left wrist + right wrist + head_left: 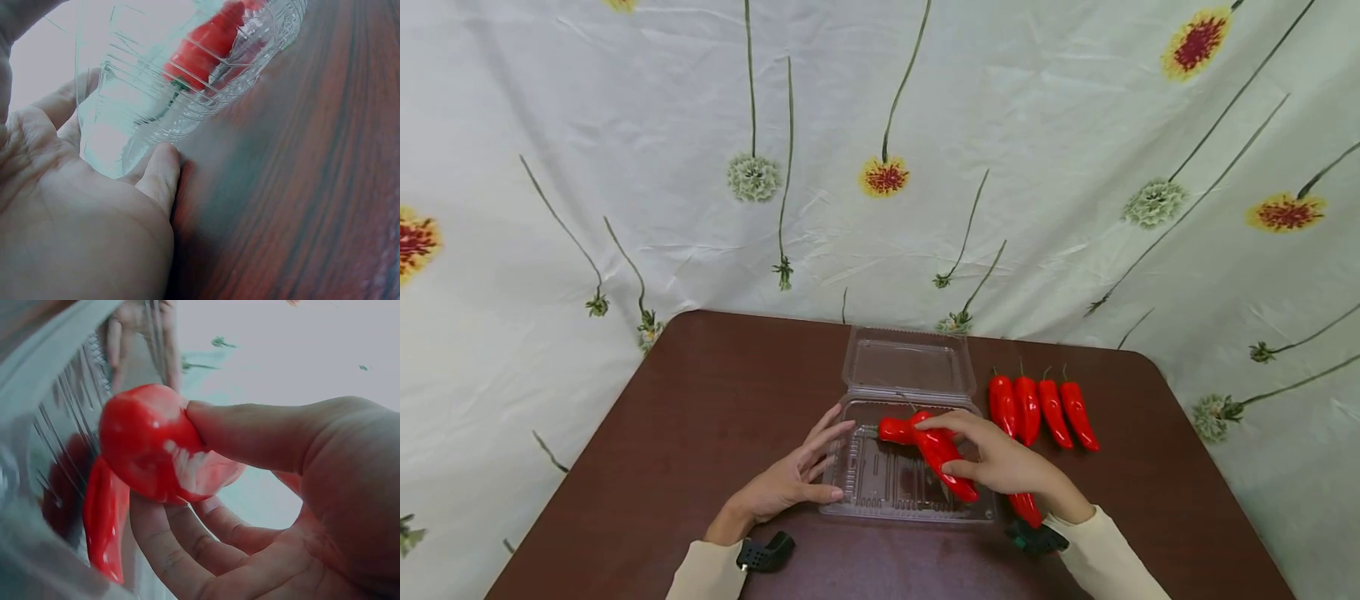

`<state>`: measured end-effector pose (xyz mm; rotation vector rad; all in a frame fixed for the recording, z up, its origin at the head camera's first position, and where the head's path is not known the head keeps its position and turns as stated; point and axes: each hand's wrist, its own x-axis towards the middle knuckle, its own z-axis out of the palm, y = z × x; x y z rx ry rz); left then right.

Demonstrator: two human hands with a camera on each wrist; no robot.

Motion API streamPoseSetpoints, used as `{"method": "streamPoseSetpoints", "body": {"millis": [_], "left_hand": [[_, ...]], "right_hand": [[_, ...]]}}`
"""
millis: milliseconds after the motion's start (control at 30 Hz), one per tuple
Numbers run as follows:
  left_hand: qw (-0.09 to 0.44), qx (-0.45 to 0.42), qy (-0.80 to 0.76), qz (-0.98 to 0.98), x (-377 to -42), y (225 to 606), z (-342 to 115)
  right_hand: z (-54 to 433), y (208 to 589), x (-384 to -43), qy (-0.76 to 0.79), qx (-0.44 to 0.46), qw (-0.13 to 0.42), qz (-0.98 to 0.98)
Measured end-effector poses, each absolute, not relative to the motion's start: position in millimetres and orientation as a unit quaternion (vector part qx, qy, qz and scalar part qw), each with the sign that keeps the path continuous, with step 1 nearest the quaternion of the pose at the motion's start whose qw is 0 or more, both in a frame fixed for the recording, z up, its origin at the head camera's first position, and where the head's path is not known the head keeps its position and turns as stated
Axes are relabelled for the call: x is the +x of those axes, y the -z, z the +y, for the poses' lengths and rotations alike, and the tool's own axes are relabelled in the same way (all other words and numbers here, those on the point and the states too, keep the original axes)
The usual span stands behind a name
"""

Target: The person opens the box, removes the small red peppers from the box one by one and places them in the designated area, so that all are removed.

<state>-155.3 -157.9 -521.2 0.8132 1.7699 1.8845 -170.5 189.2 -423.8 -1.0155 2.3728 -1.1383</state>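
A clear plastic clamshell box (868,479) stands on the brown table with its lid (910,362) folded back. My right hand (1003,457) pinches a glossy red chili pepper (942,458) between thumb and fingers over the box; in the right wrist view the pepper's (147,444) rounded end faces the camera. Inside the box lies another red pepper (895,431), sideways, partly covered by the held one. My left hand (793,479), fingers spread and nearly straight, rests against the box's left side. Through its wall the left wrist view shows a pepper (203,50) with a green stem.
Several red peppers (1051,412) with thin stems lie side by side to the right of the box. Another pepper (1026,508) shows beneath my right wrist. Behind the table (737,375) hangs a white flowered cloth (820,208).
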Motion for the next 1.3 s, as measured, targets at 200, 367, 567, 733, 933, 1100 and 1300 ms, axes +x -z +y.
{"method": "streamPoseSetpoints", "body": {"millis": [200,367,567,733,933,1100,1300], "left_hand": [[0.217,0.289,-0.68,0.639,-154.9,520.0,-158.6],[0.222,0.287,-0.68,0.638,-154.7,520.2,-159.0],[0.221,0.285,-0.679,0.639,-155.6,520.6,-158.7],[0.221,0.285,-0.679,0.639,-156.0,520.5,-157.7],[0.222,0.287,-0.68,0.637,-155.5,521.5,-157.5],[0.222,0.286,-0.68,0.638,-155.5,521.1,-157.1],[0.223,0.286,-0.678,0.639,-155.4,520.8,-156.9]], "right_hand": [[208.2,420.6,-166.8,0.429,-0.331,0.151,0.827],[221.8,419.1,-162.4,0.426,-0.308,0.142,0.839],[238.3,419.9,-157.6,0.449,-0.281,0.142,0.836],[252.2,424.3,-153.2,0.468,-0.256,0.139,0.834],[266.4,428.7,-148.6,0.478,-0.242,0.114,0.837],[274.9,430.1,-145.0,0.491,-0.215,0.112,0.837],[281.5,430.8,-141.8,0.495,-0.203,0.115,0.837]]}}
